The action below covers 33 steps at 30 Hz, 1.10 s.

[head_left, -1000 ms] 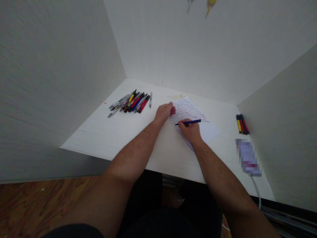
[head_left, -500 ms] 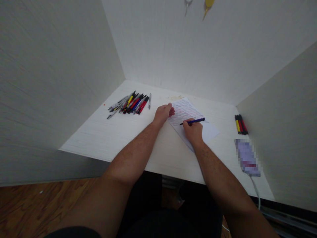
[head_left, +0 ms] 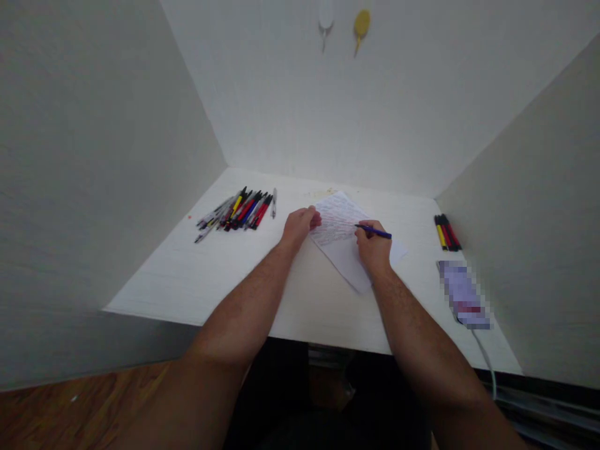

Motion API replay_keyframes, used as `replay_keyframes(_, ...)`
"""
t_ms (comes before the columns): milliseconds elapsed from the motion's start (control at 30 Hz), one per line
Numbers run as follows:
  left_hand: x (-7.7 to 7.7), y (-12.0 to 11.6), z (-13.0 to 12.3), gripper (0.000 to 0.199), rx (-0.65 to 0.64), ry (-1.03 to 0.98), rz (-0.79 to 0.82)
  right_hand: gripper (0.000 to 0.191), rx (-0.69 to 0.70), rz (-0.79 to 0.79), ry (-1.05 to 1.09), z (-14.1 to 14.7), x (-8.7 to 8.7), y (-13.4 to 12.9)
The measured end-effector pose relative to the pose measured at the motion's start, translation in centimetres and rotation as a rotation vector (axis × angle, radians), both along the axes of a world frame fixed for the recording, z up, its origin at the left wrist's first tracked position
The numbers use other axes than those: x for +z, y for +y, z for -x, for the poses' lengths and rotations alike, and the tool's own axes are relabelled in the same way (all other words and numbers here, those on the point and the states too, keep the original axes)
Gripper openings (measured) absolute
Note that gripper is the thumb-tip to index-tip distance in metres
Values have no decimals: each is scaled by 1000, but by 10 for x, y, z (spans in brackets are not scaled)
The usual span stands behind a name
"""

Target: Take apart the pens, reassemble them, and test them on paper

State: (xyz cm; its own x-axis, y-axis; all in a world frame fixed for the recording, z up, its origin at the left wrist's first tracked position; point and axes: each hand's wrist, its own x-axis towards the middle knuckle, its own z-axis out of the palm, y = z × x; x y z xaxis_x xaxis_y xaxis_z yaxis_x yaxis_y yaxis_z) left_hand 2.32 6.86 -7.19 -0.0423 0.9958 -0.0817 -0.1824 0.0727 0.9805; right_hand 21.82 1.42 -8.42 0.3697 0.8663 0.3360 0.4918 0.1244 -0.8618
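My right hand [head_left: 375, 245] grips a dark blue pen [head_left: 379, 232], with the tip pointing left over a sheet of paper [head_left: 344, 253]. Dense lines of handwriting cover the upper part of this sheet, while its lower part is blank. Along the sheet's left edge, my left hand [head_left: 299, 226] rests on its side with loosely bent fingers and nothing held in them. The paper lies at a slant, and another white sheet corner [head_left: 398, 251] shows to the right of my right hand.
A pile of pens [head_left: 239, 211] in several colours lies on the white desk [head_left: 173, 275] at left. Several markers [head_left: 447, 233] and a blurred-out phone-like object [head_left: 464, 295] with a cable [head_left: 487, 362] are at right. Panels enclose three sides; two hooks [head_left: 362, 24] hang on the back one.
My right hand has moved the pen up and rightward across the sheet, from the writing's lower left to its right side. My left hand stays at the paper's edge. The camera view has tilted slightly upward.
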Motion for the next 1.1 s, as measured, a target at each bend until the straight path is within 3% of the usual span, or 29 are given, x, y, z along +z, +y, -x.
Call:
replay_keyframes(133,2,-5,-2,30,59,-22,-86,41,127,-47,11,-15,1,4)
replay_keyframes(233,6,-14,-7,29,50,2,-158,45,122,-21,177,-17,7,7)
replay_keyframes(467,7,-48,-28,27,-320,340,-282,22,139,-64,480,-10,28,4)
replay_keyframes(600,8,-58,-32,26,-414,499,-334,29,153,-76,613,-9,32,2)
replay_keyframes(1100,8,-63,-30,16,-324,700,-537,38,234,-91,750,-3,35,-1)
